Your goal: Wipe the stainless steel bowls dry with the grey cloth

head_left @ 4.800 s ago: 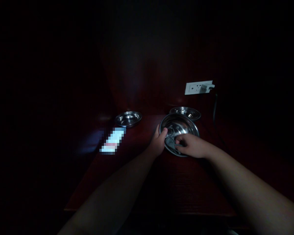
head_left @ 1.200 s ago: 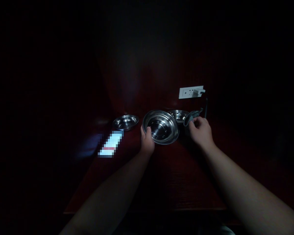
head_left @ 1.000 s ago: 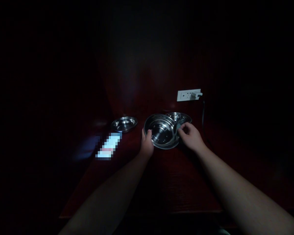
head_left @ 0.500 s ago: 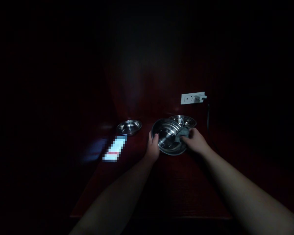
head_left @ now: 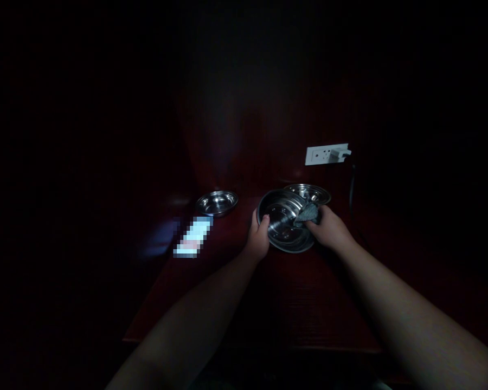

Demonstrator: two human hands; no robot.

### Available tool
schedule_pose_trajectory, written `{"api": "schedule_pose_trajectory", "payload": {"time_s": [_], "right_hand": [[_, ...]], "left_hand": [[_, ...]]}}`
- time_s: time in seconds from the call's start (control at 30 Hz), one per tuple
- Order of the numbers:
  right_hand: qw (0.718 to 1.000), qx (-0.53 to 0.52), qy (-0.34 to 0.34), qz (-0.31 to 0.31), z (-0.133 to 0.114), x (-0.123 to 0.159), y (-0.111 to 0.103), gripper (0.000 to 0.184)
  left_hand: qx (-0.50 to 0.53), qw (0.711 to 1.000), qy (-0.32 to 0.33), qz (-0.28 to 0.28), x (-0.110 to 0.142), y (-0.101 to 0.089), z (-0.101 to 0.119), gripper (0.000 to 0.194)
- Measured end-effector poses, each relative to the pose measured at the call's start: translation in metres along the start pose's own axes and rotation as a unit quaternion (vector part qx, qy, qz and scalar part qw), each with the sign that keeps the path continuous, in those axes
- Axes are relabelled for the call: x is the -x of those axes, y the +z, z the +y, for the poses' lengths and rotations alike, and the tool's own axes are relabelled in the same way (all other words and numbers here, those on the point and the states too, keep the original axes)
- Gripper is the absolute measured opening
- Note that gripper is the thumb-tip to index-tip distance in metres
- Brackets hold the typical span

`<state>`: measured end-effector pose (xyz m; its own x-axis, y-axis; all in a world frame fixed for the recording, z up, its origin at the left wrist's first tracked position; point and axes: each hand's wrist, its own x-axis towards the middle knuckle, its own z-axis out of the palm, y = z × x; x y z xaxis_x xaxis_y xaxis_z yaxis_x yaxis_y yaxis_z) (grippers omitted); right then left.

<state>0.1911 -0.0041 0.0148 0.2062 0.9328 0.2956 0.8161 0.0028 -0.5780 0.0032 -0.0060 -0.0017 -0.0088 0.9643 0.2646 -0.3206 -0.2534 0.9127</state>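
Note:
A shiny steel bowl [head_left: 282, 219] is tilted above the table with its inside facing me. My left hand [head_left: 259, 236] grips its left rim, thumb over the edge and the other fingers mostly hidden behind. A grey-green cloth [head_left: 308, 214] is bunched in my right hand [head_left: 329, 228], pressed at the inner right wall of the bowl. Behind the held bowl, a second steel dish [head_left: 311, 192] rests on the table, partly covered by the bowl and cloth. A third steel dish [head_left: 217, 202] lies farther left.
A lit, pixelated screen, likely a phone [head_left: 193, 237], lies left of my left hand. The dark red table [head_left: 301, 314] reaches to a front edge near me. On the back wall a white socket plate [head_left: 319, 155] holds a plug [head_left: 340, 154] with a hanging cable [head_left: 352, 189]. The surroundings are very dark.
The view has shifted slightly, so the fixed things sit a little higher and further right. The cloth's folds look different against the bowl's right inner wall; both hands keep their holds.

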Motion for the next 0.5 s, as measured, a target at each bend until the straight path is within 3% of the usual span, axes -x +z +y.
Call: {"api": "schedule_pose_trajectory", "payload": {"time_s": [0.2, 0.5], "right_hand": [[0.995, -0.081, -0.003, -0.058, 0.004, -0.002, 0.003, 0.031], [0.989, -0.091, -0.028, -0.115, 0.007, -0.001, -0.001, 0.027]], "left_hand": [[0.035, 0.998, -0.047, 0.012, -0.001, 0.000, 0.007, 0.034], [0.050, 0.987, -0.122, -0.087, -0.004, -0.013, 0.010, 0.034]]}}
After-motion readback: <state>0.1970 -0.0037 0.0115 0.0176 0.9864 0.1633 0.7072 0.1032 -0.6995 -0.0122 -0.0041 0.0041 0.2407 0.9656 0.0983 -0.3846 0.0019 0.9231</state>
